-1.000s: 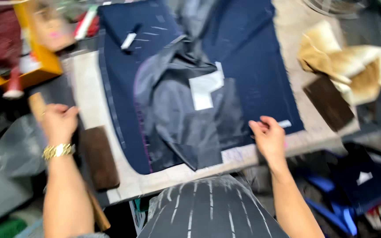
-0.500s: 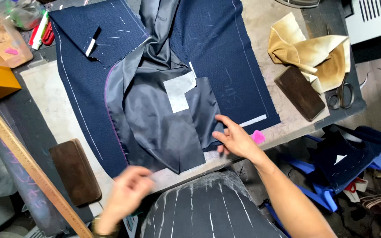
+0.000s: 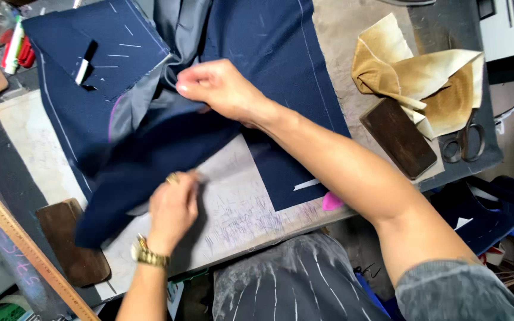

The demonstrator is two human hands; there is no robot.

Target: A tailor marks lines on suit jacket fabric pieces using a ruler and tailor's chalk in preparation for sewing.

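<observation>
The right hand (image 3: 221, 89) reaches across from the lower right with its fingers curled down, pinching a fold of the dark navy woven cloth panel (image 3: 150, 142) where it bunches against the grey lining fabric (image 3: 174, 35); the left hand (image 3: 174, 208), wearing a gold wristwatch (image 3: 149, 255) and a ring, is loosely closed on the lower edge of the same navy panel, which lies turned over on itself across the middle of the pale, chalk-scribbled bench (image 3: 251, 214). The cloth looks light and limp; it drapes and creases freely, so it will probably sag and fold wherever it is unsupported; it seems neither slippery nor fragile, though the white chalk lines (image 3: 120, 47) on it could smudge under a rubbing palm. Edges and corners look like the best places to grip, two points apart so the panel stays spread; the chalked faces are better left alone.

Outward from the hands: a dark brown wooden block (image 3: 69, 244) sits at the bench's near left corner, touching the cloth's edge; a long wooden ruler (image 3: 25, 249) runs diagonally beside it; a piece of pink tailor's chalk (image 3: 331, 202) lies near the front edge under the right forearm; a second dark wooden block (image 3: 397, 137) rests at the right, just beside a crumpled tan cloth (image 3: 417, 77); grey metal scissors (image 3: 465, 139) lie beside that.
</observation>
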